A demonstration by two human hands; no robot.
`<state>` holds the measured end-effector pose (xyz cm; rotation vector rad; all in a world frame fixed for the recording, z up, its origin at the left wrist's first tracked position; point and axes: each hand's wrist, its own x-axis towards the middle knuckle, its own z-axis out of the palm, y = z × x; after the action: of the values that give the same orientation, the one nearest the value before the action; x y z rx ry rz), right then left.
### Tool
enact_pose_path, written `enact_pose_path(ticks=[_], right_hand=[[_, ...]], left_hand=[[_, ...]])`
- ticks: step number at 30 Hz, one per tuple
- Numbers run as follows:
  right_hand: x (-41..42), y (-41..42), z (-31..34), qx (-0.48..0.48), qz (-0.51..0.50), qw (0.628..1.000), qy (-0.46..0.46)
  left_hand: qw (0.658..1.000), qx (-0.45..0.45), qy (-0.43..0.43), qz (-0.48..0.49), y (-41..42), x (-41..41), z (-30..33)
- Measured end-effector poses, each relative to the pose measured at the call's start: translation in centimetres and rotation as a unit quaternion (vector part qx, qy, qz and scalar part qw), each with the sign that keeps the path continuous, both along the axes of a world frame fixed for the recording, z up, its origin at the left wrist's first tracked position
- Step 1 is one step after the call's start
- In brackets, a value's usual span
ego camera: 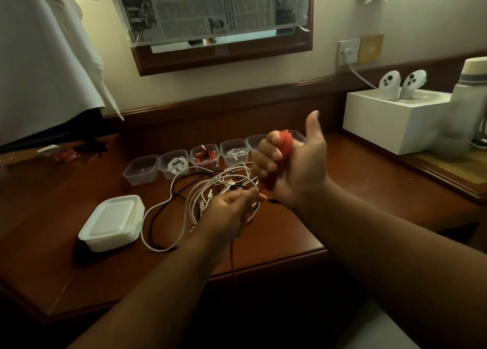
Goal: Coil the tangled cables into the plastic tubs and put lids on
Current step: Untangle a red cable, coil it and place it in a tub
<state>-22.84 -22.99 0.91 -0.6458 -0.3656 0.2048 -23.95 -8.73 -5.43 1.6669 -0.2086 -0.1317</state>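
Left grip (234,206) pinched, right grip (290,164) curled.

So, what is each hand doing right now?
Left hand: pinches the loose end of the red cable.
Right hand: grips the red cable's coil.

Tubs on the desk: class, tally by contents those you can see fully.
Empty tub: 1
Tubs holding white cable: 2
Tub holding red cables: 1
Total: 4 fully in view. At least one further tub is partly hidden behind the right hand, which grips a red cable; its contents cannot be told.
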Motion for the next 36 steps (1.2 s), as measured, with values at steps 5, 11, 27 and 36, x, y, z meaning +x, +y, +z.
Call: enact_pose_path(ticks=[5, 11, 27, 36], right_hand=[[1.5, -0.3, -2.0, -0.447, -0.297, 0.820, -0.197], [0.2, 0.0, -2.9, -0.656, -0.038, 0.746, -0.104], [3.0, 0.1, -3.1, -0.286, -0.346, 0.879, -0.159], [0.9, -0.2, -2.8, -0.428, 0.137, 0.893, 0.010]], left_hand=[[0.979, 0.186, -0.079, -0.015, 0.2, -0.1, 0.6], [0.982, 0.154, -0.109, 0.007, 2.9, 1.5, 3.1], [0.976, 0.205, -0.045, -0.062, 0.9, -0.1, 1.1], [0.994, 0.016, -0.107, 0.019, 3.3, 1.8, 2.7]])
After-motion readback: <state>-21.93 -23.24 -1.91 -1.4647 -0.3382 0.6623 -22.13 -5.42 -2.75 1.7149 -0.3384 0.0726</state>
